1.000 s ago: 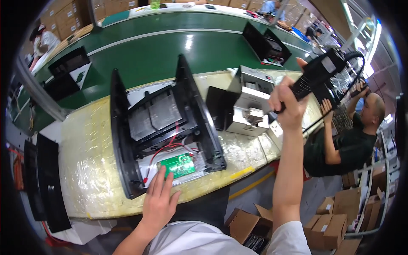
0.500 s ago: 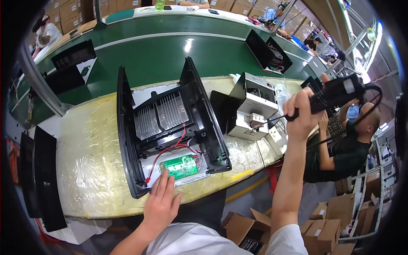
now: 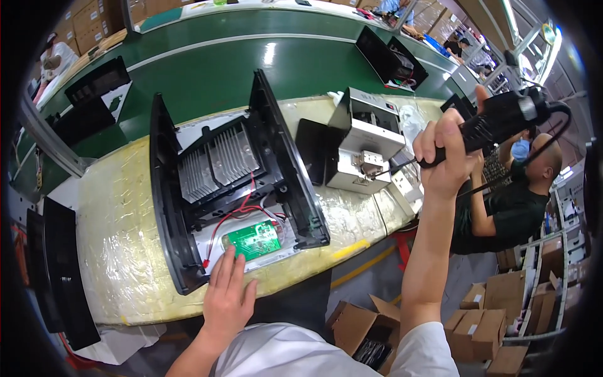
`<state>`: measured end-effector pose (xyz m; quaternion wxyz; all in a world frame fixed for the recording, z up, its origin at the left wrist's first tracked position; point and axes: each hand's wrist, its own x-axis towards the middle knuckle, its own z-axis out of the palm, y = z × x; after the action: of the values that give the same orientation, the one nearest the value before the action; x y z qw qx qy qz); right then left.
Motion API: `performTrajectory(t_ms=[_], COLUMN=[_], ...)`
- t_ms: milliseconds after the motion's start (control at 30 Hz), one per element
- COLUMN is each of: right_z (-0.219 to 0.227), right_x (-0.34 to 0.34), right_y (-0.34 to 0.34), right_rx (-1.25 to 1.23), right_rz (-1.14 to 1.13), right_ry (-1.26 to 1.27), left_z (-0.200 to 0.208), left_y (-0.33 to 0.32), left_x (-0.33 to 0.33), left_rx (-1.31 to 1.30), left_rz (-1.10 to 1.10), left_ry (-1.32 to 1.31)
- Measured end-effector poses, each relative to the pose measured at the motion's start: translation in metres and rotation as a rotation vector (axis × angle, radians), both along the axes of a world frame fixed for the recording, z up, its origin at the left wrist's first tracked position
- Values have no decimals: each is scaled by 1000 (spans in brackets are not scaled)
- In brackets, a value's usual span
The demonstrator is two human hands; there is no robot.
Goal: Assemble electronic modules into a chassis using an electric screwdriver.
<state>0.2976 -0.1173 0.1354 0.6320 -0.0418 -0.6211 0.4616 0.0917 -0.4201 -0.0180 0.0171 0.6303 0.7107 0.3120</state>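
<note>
Tilting flatter than a second ago, the screwdriver (image 3: 504,118), wrapped in the right hand (image 3: 447,152), now reaches the white box (image 3: 344,167); the left hand (image 3: 227,295), spread and empty, touches the green board (image 3: 256,241) inside the black case (image 3: 171,235)

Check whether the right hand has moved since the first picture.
Yes, to the right. Against the white machine, the right hand, closed around the black power screwdriver, now appears farther off.
</note>
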Motion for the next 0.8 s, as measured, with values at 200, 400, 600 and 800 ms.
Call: performTrajectory(t_ms=[200,400,600,800], right_z=[-9,-31,-39,-22], right_x=[-17,-11,-4,24], right_y=[0,32,42,25], right_rx=[13,-36,-118,-28], right_rz=[-52,19,306,-45], right_ry=[1,-94,-73,-207], left_z=[-6,-6,-7,-4], left_y=[-2,2,3,15], left_x=[-8,-4,0,9], left_rx=[-1,-2,2,2], left_rz=[6,9,33,75], left_ry=[-51,-20,-28,40])
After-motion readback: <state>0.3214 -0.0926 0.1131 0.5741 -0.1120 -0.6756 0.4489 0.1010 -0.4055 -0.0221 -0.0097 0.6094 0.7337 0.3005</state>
